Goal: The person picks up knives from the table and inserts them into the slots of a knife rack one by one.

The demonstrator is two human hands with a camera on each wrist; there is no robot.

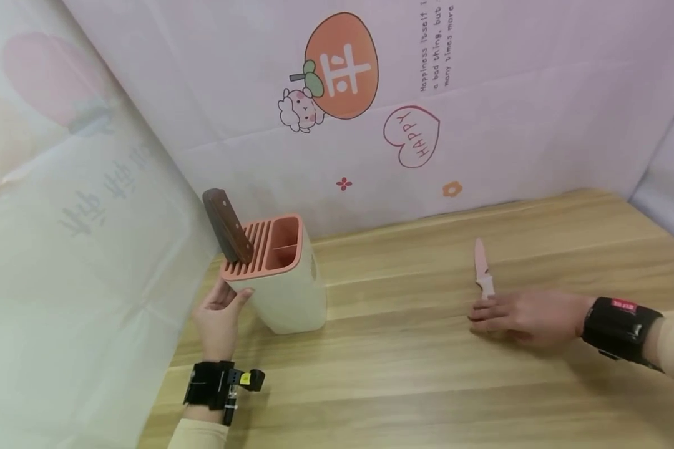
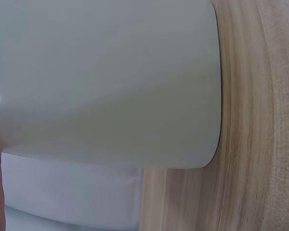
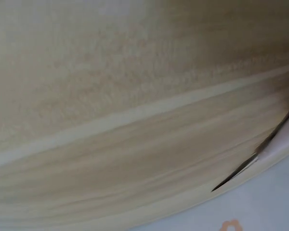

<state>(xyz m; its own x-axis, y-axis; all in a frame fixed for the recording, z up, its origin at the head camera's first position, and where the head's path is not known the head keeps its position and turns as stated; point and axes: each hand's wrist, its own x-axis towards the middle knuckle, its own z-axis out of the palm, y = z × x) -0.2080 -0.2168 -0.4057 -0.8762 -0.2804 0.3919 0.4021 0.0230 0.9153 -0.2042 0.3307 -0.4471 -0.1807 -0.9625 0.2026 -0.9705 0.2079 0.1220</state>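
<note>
In the head view, a cream knife block with a pink slotted top stands upright at the left of the wooden table. A brown riveted knife handle sticks up out of its slots. My left hand holds the block's near left corner, thumb on the front face and fingers round the side. At the right, my right hand grips the handle end of a small pink-bladed paring knife, which points away from me. Its fingers hide part of the white handle. The right wrist view catches the knife at its edge.
Two open compartments take up the right side of the block's top. A printed white cloth hangs behind the table, and a white sheet closes off the left. Another pale cloth is at the right.
</note>
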